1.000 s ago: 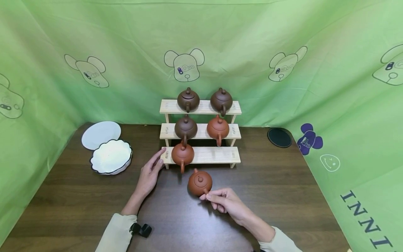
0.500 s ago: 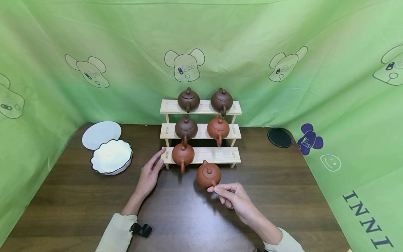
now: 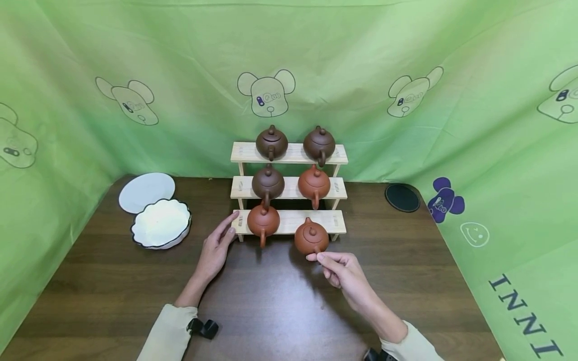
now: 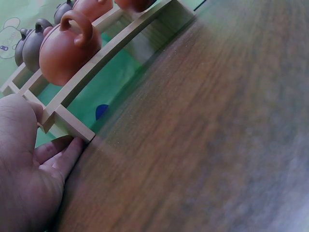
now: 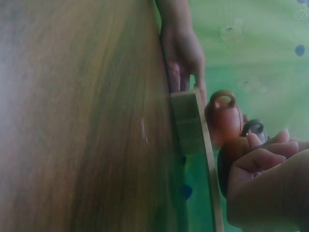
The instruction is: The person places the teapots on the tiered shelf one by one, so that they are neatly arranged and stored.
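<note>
In the head view my right hand [image 3: 347, 278] pinches the handle of an orange-brown clay teapot [image 3: 311, 238] between thumb and fingers. This teapot overlaps the front edge of the bottom step, towards its right end; whether it touches the wood I cannot tell. My left hand [image 3: 214, 250] rests with mostly straight fingers against the left end of the three-step wooden stand [image 3: 293, 216], also visible in the left wrist view, where fingers [image 4: 67, 157] lie by the stand's leg. Another orange-brown teapot [image 3: 263, 220] sits on the bottom step's left part.
A dark teapot [image 3: 268, 183] and a reddish teapot [image 3: 314, 183] occupy the middle step. Two dark teapots, one left [image 3: 272, 143] and one right [image 3: 319, 143], stand on top. Leftward are a scalloped white bowl [image 3: 161, 224] and white plate [image 3: 146, 192]; a black coaster [image 3: 402, 197] lies right.
My right hand has carried the pinched teapot rightward and away from me, from before the stand to over the bottom step's front edge. My left hand has stayed at the stand's left end.
</note>
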`<move>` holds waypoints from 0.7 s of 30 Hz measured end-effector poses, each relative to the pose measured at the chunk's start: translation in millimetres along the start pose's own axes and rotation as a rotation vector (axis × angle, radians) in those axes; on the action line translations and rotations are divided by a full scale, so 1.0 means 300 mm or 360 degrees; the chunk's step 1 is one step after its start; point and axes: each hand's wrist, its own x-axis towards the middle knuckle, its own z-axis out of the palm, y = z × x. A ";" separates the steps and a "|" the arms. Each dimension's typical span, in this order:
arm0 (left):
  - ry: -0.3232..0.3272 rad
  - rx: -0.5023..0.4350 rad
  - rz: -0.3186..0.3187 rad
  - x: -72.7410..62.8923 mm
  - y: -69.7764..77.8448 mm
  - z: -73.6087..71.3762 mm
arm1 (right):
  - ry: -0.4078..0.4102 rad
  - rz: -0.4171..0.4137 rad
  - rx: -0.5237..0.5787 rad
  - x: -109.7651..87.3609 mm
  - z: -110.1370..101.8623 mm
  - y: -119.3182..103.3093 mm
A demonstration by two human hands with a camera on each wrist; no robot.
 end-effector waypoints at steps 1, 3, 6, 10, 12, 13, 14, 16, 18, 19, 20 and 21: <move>0.0000 -0.0002 -0.0005 0.002 -0.012 0.000 | 0.0018 -0.0001 -0.0001 0.002 0.000 -0.001; 0.0003 -0.0017 0.0014 0.008 -0.042 0.000 | 0.0056 -0.0011 -0.0012 0.007 0.001 0.000; 0.0001 -0.0038 0.0039 0.015 -0.088 0.001 | 0.0127 -0.0028 -0.0019 0.015 0.001 0.003; -0.0007 -0.0071 0.0068 0.022 -0.112 0.004 | 0.0203 -0.0055 0.0007 0.027 -0.005 0.009; -0.0010 -0.0080 0.0050 0.024 -0.112 0.004 | 0.0229 -0.0069 0.0026 0.033 -0.009 0.013; -0.0014 -0.0073 0.0037 0.023 -0.108 0.003 | 0.0238 -0.0073 0.0032 0.037 -0.010 0.014; -0.0014 -0.0063 0.0024 0.024 -0.105 0.003 | 0.0247 -0.0078 0.0036 0.041 -0.011 0.015; -0.0014 -0.0062 0.0028 0.019 -0.082 0.001 | 0.0264 -0.0083 0.0044 0.050 -0.013 0.017; -0.0004 -0.0064 0.0063 0.013 -0.056 0.002 | 0.0279 -0.0087 0.0047 0.059 -0.013 0.017; -0.0003 -0.0069 0.0071 0.009 -0.042 0.002 | 0.0286 -0.0085 0.0055 0.065 -0.012 0.017; -0.0001 -0.0073 0.0076 0.006 -0.027 0.003 | 0.0293 -0.0089 0.0058 0.070 -0.012 0.016; 0.0010 -0.0084 0.0085 0.003 -0.015 0.004 | 0.0299 -0.0090 0.0062 0.075 -0.012 0.016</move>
